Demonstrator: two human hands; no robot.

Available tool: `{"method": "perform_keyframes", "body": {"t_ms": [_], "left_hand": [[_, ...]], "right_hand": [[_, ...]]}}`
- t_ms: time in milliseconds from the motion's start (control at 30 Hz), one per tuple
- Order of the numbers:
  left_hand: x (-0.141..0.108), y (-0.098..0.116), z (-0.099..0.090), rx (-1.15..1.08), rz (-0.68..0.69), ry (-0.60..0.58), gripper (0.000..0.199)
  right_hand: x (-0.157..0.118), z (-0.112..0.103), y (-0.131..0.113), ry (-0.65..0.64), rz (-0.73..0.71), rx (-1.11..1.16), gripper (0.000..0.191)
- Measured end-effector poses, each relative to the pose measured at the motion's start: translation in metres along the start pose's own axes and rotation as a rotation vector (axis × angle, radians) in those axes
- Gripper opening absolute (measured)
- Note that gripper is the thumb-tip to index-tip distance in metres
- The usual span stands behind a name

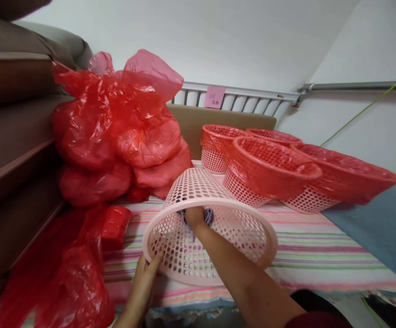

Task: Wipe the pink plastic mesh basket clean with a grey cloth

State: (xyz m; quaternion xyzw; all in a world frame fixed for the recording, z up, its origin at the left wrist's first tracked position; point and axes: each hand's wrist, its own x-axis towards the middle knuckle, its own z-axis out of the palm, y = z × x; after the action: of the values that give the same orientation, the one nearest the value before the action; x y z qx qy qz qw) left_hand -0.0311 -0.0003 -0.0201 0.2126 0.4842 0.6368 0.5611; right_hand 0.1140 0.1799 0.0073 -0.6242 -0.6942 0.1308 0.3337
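A pink perforated plastic basket lies on its side on the striped cloth, its mouth turned toward me. My left hand grips its rim at the lower left, thumb against the edge; some of the fingers are hidden. Reaching through the mouth, my right hand is closed on a bluish-purple rag inside the basket. Only bunched ends of the rag show around the hand. A roll of red plastic bags lies left of the basket, with loose red bags spread in front of it.
Several baskets lined with red bags stand at the right. Filled red bags are heaped at the back left, beside stacked brown cushions. A white radiator with a pink note runs along the wall behind.
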Motion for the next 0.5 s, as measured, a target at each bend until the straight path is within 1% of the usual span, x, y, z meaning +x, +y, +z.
{"method": "perform_keyframes", "body": {"t_ms": [67,133,200,267,333,400,500], "left_hand": [[0.006,0.007,-0.002,0.03,0.006,-0.007,0.066],[0.009,0.011,0.001,-0.012,0.008,-0.031,0.063],[0.008,0.01,0.005,-0.082,0.004,-0.038,0.061],[0.005,0.007,0.009,-0.129,0.004,-0.049,0.063],[0.003,0.003,0.011,-0.133,0.006,-0.055,0.069],[0.0,-0.002,0.011,-0.123,0.028,-0.035,0.072],[-0.006,-0.014,0.014,-0.142,0.066,-0.016,0.069]], "right_hand": [[0.001,-0.001,0.002,0.022,0.005,0.018,0.046],[0.0,-0.005,0.002,0.02,0.003,-0.022,0.046],[-0.005,-0.01,0.001,-0.07,-0.017,-0.134,0.049],[-0.017,-0.017,-0.002,-0.208,-0.026,-0.258,0.052],[-0.04,-0.023,-0.006,-0.307,-0.031,-0.327,0.053],[-0.075,-0.031,-0.01,-0.329,-0.065,-0.316,0.049],[-0.136,-0.045,-0.008,-0.37,-0.179,-0.217,0.049]]}}
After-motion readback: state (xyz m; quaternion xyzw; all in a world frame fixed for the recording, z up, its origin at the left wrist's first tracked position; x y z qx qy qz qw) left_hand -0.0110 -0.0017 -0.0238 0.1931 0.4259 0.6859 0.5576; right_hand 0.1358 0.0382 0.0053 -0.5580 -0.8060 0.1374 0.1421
